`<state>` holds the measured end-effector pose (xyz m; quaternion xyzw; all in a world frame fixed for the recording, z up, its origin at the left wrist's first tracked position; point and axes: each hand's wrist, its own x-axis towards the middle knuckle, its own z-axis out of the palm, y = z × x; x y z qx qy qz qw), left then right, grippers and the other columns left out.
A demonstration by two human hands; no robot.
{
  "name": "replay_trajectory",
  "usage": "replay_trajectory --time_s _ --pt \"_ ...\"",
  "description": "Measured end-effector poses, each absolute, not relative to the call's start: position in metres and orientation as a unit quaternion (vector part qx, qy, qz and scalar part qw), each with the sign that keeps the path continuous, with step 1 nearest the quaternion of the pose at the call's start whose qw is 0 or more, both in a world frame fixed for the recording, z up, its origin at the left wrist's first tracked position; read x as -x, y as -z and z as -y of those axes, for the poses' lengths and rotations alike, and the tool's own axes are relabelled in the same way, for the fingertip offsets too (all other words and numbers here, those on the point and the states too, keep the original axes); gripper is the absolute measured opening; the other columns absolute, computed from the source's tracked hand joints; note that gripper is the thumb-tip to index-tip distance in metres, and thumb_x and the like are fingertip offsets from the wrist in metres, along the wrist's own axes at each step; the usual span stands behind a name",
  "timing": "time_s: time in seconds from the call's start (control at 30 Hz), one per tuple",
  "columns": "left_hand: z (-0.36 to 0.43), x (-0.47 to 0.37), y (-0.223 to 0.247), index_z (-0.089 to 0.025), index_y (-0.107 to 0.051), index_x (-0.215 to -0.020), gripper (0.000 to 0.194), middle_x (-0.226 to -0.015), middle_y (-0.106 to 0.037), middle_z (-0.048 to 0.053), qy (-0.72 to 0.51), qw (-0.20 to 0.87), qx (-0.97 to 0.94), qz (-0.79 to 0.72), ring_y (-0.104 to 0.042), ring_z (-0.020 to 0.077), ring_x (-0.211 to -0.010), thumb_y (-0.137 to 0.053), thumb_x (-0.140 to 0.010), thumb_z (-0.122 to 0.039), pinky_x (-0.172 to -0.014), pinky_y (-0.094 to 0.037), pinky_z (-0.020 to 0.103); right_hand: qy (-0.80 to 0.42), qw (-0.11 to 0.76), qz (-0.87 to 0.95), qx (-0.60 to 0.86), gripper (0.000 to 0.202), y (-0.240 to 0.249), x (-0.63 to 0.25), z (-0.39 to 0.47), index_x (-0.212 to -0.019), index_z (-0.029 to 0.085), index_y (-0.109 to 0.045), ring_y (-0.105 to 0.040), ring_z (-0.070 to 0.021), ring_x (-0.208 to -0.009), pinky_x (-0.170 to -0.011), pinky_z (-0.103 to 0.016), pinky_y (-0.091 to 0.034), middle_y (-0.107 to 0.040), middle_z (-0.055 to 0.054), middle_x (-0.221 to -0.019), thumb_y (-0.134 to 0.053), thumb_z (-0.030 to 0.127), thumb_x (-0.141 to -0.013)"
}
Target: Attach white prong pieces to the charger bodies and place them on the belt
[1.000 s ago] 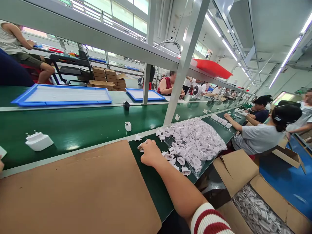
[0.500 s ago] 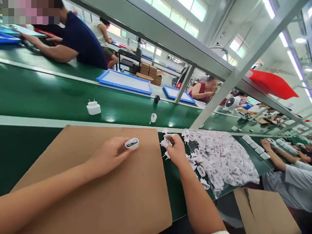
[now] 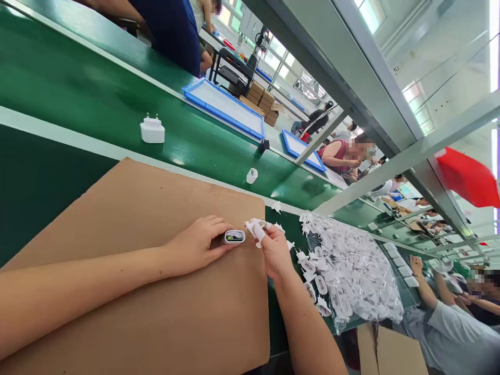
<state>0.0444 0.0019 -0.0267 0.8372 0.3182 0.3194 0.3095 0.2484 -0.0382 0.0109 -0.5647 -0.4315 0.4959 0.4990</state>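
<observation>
My left hand grips a white charger housing just above the cardboard sheet; its open end faces me and shows a circuit board inside. Close by on the right, my right hand pinches a white plug cover with prongs, its fingertips partly covered in white. A small gap separates the two parts. Loose plug covers lie to the right of my right hand, beside a clear plastic bag full of the same pieces.
Brown cardboard covers the bench before me. On the green conveyor belt stand a white charger, a smaller white piece and a black piece. Blue trays sit beyond. A co-worker's arm is at the right.
My right hand has brought a plug cover leftward from the loose pile, close to the housing. My left hand still holds the housing. The view has tilted and shifted.
</observation>
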Motion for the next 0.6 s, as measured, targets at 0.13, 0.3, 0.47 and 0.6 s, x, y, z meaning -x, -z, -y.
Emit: replay_trajectory --time_s 0.13,0.3,0.47,0.6 --pt "-0.002 -0.044 0.025 -0.023 -0.072 -0.103 0.031 -0.098 -0.071 0.006 -0.324 0.341 -0.825 -0.313 -0.062 0.0259 -0.094 -0.058 -0.094 -0.048 -0.084 -0.048 0.038 -0.457 0.498 0.461 0.575 0.032 -0.01 -0.244 0.04 -0.095 0.024 -0.08 -0.068 -0.0206 -0.09 -0.06 -0.027 -0.045 -0.078 -0.006 -0.104 -0.084 0.048 -0.073" --pt "-0.003 -0.043 0.024 -0.023 -0.073 -0.098 0.03 -0.093 -0.071 0.005 -0.327 0.355 -0.822 -0.303 -0.061 0.0257 -0.092 -0.059 -0.094 -0.049 -0.083 -0.048 0.038 -0.303 0.47 0.604 0.568 0.018 -0.012 -0.24 0.045 -0.096 0.028 -0.08 -0.064 -0.0201 -0.089 -0.081 -0.036 -0.052 -0.075 -0.003 -0.099 -0.079 0.039 -0.081" --pt "-0.005 -0.042 0.026 -0.022 -0.072 -0.093 0.026 -0.097 -0.073 0.006 -0.319 0.354 -0.827 -0.299 -0.061 0.0261 -0.095 -0.06 -0.094 -0.045 -0.086 -0.047 0.04 -0.125 0.348 0.743 0.558 0.019 -0.015 -0.237 0.05 -0.102 0.031 -0.08 -0.059 -0.0229 -0.092 -0.086 -0.039 -0.048 -0.075 -0.003 -0.093 -0.067 0.024 -0.09" --pt "-0.005 -0.042 0.027 -0.022 -0.072 -0.093 0.024 -0.097 -0.073 0.007 -0.322 0.353 -0.827 -0.296 -0.062 0.0263 -0.095 -0.061 -0.093 -0.043 -0.085 -0.048 0.04 -0.045 0.276 0.787 0.549 0.024 -0.016 -0.238 0.049 -0.096 0.027 -0.077 -0.054 -0.0226 -0.082 -0.08 -0.039 -0.044 -0.071 -0.004 -0.087 -0.062 0.012 -0.085"
